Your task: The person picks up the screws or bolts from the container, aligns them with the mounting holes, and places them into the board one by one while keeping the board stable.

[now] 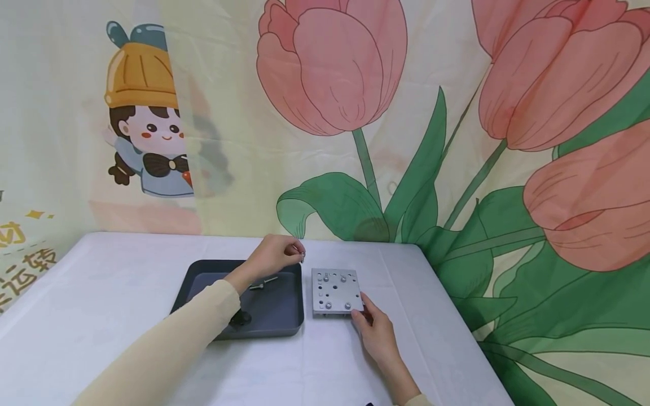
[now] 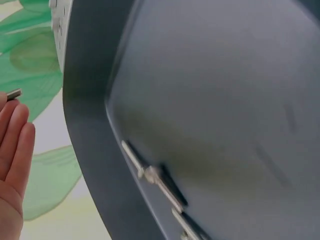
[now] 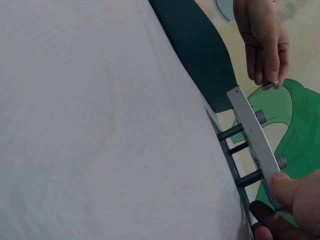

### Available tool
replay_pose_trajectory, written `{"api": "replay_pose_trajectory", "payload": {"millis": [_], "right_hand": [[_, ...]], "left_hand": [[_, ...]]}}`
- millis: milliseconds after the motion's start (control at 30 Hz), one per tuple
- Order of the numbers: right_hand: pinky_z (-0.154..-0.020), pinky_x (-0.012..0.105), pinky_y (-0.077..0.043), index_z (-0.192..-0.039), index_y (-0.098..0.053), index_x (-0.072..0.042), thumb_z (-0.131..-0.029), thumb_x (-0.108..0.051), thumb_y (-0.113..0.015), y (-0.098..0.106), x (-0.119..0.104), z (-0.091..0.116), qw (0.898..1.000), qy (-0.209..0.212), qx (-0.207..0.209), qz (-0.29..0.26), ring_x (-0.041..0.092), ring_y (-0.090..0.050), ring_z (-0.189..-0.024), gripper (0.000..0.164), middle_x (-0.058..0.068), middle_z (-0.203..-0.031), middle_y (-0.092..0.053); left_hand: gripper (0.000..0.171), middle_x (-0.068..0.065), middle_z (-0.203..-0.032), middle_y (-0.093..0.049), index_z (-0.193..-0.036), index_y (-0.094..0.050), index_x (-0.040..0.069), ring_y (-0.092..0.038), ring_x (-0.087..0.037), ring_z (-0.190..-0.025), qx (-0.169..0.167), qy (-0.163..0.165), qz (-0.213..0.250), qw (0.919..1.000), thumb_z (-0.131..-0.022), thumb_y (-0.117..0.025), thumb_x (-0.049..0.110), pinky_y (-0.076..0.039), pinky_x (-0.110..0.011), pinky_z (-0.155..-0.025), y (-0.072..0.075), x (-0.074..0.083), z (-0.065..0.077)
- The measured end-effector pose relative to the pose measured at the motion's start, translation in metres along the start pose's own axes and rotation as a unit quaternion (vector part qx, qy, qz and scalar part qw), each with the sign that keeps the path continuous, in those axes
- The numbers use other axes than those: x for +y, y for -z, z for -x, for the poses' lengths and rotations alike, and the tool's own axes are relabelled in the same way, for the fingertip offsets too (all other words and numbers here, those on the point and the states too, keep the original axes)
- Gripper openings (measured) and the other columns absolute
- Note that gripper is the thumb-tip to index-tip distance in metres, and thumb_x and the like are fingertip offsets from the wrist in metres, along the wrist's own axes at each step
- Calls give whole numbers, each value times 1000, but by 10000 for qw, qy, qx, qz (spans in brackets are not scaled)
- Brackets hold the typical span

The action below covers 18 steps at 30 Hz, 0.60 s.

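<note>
My left hand (image 1: 273, 256) is above the tray's far right corner and pinches a small metal bolt (image 1: 303, 257) between thumb and fingertips. The bolt's shank (image 2: 15, 93) shows past the fingertips in the left wrist view. Right of the tray sits a square grey metal plate (image 1: 335, 296) with holes and several bolt heads on top. My right hand (image 1: 378, 332) grips the plate's near right corner, thumb on the upper face and fingers below. In the right wrist view, threaded bolt shanks (image 3: 249, 178) stick out beneath the plate, holding it above the table surface.
A dark grey tray (image 1: 274, 330) stands left of the plate, partly covered by my left sleeve (image 1: 178, 332). Loose bolts (image 1: 257, 287) lie inside it. A dark object (image 1: 241, 318) shows beside the sleeve. The white-covered table (image 1: 284, 372) meets a printed tulip backdrop (image 1: 330, 67) behind.
</note>
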State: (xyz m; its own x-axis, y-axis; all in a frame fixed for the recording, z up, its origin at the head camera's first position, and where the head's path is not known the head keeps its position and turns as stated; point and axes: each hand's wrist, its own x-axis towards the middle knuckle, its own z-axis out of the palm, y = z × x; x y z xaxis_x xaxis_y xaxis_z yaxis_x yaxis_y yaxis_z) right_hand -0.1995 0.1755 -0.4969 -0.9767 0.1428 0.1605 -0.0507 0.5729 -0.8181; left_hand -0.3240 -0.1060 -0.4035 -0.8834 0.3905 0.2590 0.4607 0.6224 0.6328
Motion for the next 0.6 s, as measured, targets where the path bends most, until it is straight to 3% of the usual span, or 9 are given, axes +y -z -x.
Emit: {"api": "replay_pose_trajectory", "payload": {"millis": [233, 600], "right_hand": [[-102, 42, -55, -157, -51, -5, -106, -17, -67, 0, 0, 0, 10000, 14, 20, 35, 24, -67, -114, 55, 17, -137, -69], [-100, 40, -57, -157, -51, -5, -106, -18, -68, 1, -1, 0, 10000, 4, 7, 8, 21, -66, -109, 55, 17, -138, -68]], "left_hand": [[9, 8, -92, -78, -106, -80, 17, -72, -8, -89, 157, 14, 255, 9995, -97, -79, 16, -59, -35, -83, -18, 14, -9], [10, 8, -94, -78, -107, -80, 16, -72, -6, -90, 20, -19, 538, 9985, -98, -79, 15, -59, -34, -87, -42, 33, -23]]}}
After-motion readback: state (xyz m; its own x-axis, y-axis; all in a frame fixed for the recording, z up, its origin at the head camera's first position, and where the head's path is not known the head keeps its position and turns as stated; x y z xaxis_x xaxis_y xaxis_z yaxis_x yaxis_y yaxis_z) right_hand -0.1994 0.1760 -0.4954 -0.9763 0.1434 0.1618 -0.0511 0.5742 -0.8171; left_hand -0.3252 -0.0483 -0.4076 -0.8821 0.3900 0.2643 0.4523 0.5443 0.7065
